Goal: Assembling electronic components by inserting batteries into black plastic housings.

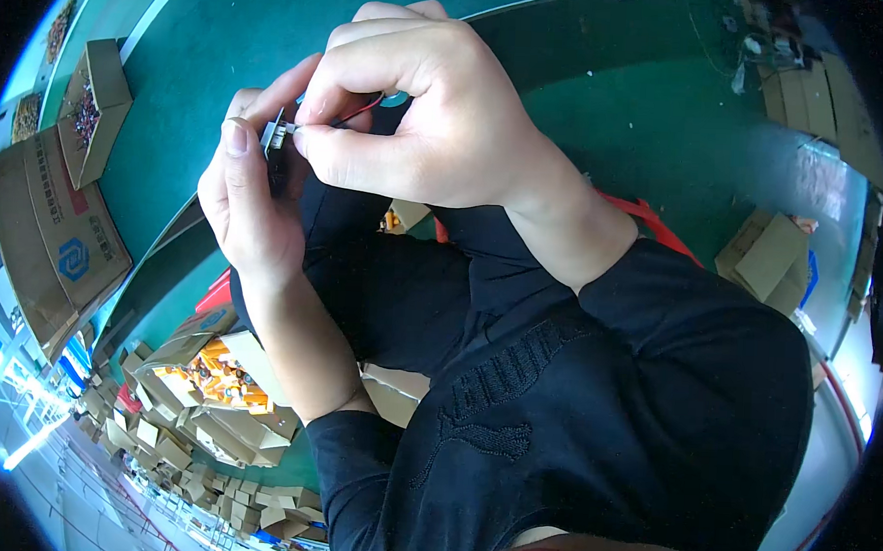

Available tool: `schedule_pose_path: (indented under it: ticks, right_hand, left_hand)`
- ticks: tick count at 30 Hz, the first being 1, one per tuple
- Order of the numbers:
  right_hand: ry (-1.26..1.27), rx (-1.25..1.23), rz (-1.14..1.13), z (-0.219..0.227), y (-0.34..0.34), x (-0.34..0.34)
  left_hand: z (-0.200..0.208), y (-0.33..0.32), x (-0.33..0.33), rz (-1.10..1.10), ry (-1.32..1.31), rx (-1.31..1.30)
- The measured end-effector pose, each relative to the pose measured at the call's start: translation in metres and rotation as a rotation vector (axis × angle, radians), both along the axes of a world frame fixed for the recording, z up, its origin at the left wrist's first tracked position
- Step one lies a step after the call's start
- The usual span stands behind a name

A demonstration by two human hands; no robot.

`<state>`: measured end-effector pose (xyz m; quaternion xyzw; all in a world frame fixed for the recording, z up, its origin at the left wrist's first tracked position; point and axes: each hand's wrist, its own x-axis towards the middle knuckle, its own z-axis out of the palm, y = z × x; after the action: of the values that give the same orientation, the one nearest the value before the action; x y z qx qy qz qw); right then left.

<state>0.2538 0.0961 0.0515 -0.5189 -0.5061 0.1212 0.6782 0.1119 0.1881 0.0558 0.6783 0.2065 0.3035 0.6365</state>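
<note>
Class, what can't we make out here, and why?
Head view: where the thin red wire ends, hidden by the right hand.
Head view: outline of the small black-and-silver part, partly covered by the left hand.
Head view: multicoloured pieces in the upper-left brown cardboard box, individually too small.

Two hands (439, 113), one small part (275, 137), one red wire (363, 110), one blue-marked carton (65, 220), background boxes (292, 499) too many to count

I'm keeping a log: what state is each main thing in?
Left hand: fingers closed on the small part
Right hand: fingers pinched at the small part, exact grip unclear
Small part: held
Red wire: curved, ends hidden
Orange-piece box: open, filled
Upper-left box: open, holding small pieces
</note>
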Motion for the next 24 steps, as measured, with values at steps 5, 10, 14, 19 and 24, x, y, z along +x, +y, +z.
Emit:
schedule_pose_path:
  ticks: [5, 10, 14, 19, 24]
  right_hand:
    - [0.012, -0.001, 0.019, 0.000, -0.001, 0.001]
    - [0.006, -0.037, 0.007, 0.001, -0.002, 0.002]
    - [0.000, -0.085, -0.035, 0.000, -0.003, 0.003]
    - [-0.069, 0.191, -0.164, 0.004, -0.007, 0.007]
    - [-0.039, -0.084, -0.085, 0.022, -0.015, 0.012]
  left_hand:
    - [0.002, -0.001, 0.000, 0.000, -0.002, -0.023]
    - [0.001, -0.001, 0.000, 0.026, 0.010, -0.025]
    - [0.000, 0.000, -0.001, 0.020, 0.017, -0.031]
    - [0.001, -0.003, 0.003, 0.029, -0.001, -0.018]
    - [-0.001, 0.002, -0.002, 0.017, 0.021, -0.003]
